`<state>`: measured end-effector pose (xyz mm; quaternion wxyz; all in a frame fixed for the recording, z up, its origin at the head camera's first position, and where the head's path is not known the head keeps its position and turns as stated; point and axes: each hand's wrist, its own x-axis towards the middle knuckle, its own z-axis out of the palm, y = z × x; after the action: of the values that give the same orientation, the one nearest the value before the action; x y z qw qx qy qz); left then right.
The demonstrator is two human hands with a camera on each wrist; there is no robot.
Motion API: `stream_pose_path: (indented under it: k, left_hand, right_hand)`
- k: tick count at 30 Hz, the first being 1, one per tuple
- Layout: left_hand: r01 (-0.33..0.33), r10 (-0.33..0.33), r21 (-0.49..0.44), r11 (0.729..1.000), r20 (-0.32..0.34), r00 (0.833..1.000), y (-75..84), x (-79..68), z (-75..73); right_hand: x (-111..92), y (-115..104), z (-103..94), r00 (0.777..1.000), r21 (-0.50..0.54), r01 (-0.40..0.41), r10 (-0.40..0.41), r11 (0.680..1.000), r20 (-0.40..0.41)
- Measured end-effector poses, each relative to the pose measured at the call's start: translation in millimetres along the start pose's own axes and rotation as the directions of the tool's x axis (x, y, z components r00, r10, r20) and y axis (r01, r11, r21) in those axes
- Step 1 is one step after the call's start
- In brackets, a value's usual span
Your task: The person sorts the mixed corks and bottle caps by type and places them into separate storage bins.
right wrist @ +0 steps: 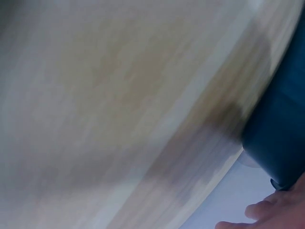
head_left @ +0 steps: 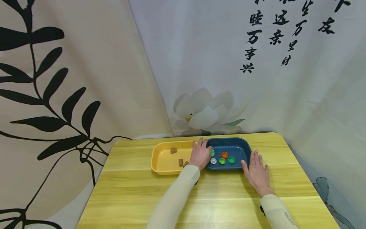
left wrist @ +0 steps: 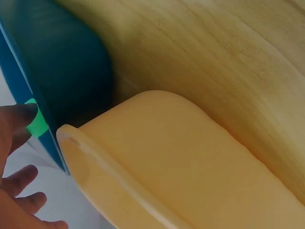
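Note:
My left hand [head_left: 201,154] reaches over the left end of the blue tray [head_left: 246,144]. Its thumb and a finger pinch a green bottle cap [left wrist: 36,118] right at the tray's rim; the other fingers stay spread. In the head view that green cap [head_left: 212,152] shows beside the fingertips. Several more caps lie in the tray: an orange cap [head_left: 225,155], a white cap [head_left: 213,161] and green ones [head_left: 231,160]. My right hand [head_left: 258,173], fingers extended, rests against the tray's right side. The right wrist view catches only part of its fingers [right wrist: 267,210].
A yellow tray [head_left: 155,159] stands just left of the blue one, with small brown blocks [head_left: 173,150] inside. Both trays sit near the far edge of the wooden table [head_left: 223,200]. A printed curtain [head_left: 206,63] hangs behind it.

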<state>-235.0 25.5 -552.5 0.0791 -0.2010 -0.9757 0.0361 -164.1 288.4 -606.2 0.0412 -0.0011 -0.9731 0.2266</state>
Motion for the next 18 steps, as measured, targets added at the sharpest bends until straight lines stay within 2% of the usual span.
stream_pose_path:
  k: [3, 9, 13, 18]
  left_hand:
    - [0.013, -0.013, 0.012, 1.0, 0.003, 1.0, 1.6, 4.8, 5.1]
    - [0.042, -0.042, 0.01, 0.999, 0.018, 0.999, -1.8, 4.6, 10.8]
    - [0.058, -0.058, -0.04, 0.998, 0.017, 0.998, -4.0, 1.7, 10.1]
    - [0.08, -0.08, -0.132, 0.988, 0.008, 0.997, -7.9, -7.2, 2.4]
  right_hand:
    - [0, 0, -0.4, 1.0, -0.006, -0.001, 0.001, 1.0, 0.002]
    - [0, -4, 2.0, 1.0, -0.003, 0.001, 0.0, 1.0, 0.008]
    - [0, -4, 1.9, 1.0, 0.001, -0.001, 0.001, 1.0, 0.01]
    - [-1, -1, -0.8, 1.0, -0.001, -0.003, 0.003, 1.0, 0.016]
